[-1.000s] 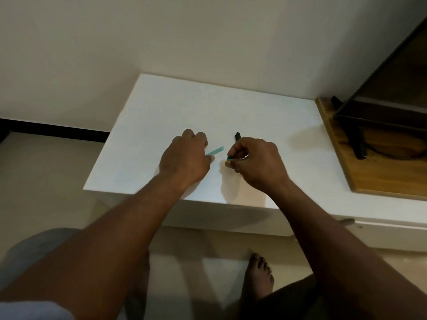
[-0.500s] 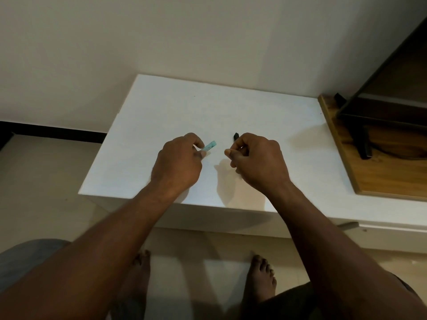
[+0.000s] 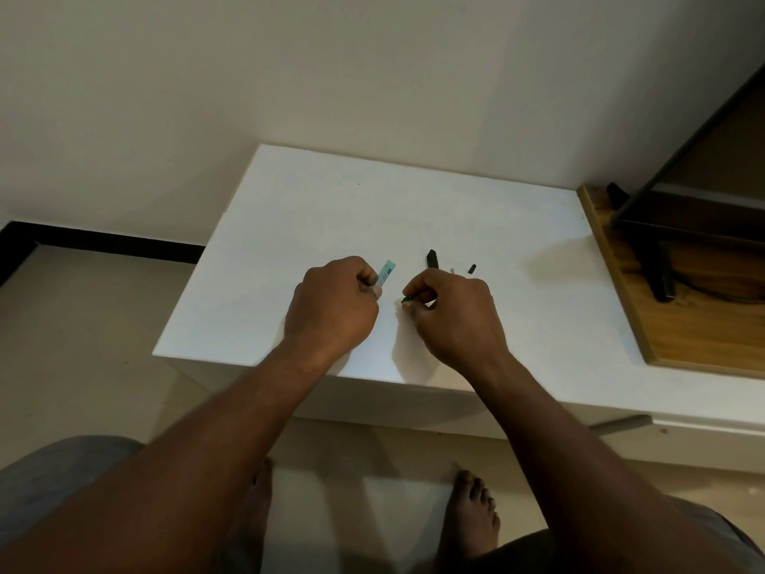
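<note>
Only the head camera here, looking down at a white flat-topped desk [image 3: 331,209] pushed into the corner of the wall.

The left hand [image 3: 331,308] has its fingers curled in tight and pinches a pale teal plastic strip [image 3: 386,273] between thumb and forefinger. The printed end pokes up and to the right, just above the desk, so the free end is out where the other hand can get at it.

The right hand [image 3: 455,316] is curled up too, and pinches a tiny dark green piece [image 3: 407,299] right at the fingertips. It points left at the teal strip with a small gap between them. My guess is the two bits belong together and are being lined up to join, or have just been pulled apart. I can't tell which.

Just behind the right hand on the desk are a short black cap-like tube [image 3: 432,259], a small whitish bit [image 3: 452,270] and a tiny black stub [image 3: 472,268]. They look parked within easy reach, like the parts of a small pen-type thing.

Off to the right is a brown wooden board [image 3: 683,325] with a black stand foot [image 3: 662,275] on it, well apart from the work.
</note>
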Tool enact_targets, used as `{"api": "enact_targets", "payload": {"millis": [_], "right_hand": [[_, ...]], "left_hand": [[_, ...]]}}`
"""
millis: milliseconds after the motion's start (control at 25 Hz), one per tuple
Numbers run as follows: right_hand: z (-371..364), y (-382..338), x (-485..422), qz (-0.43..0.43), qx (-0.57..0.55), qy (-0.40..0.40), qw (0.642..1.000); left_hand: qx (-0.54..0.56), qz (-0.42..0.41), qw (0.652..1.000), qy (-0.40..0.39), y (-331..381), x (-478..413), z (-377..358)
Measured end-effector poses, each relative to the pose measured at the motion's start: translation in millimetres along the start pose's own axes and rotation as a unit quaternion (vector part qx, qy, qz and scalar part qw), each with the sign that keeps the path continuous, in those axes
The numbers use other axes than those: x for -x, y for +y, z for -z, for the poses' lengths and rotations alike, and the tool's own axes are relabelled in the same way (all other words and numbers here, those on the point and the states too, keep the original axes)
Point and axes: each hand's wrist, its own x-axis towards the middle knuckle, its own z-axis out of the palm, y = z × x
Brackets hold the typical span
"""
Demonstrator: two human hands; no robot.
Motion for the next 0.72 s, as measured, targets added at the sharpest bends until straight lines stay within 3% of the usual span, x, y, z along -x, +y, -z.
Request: {"api": "enact_targets", "payload": {"millis": [720], "right_hand": [[-2.4,-6.5,1.4,0.039,0.04,0.029,0.998]], "left_hand": [[0.029,0.021,0.999,-0.012,3.7,-2.5,0.4]]}}
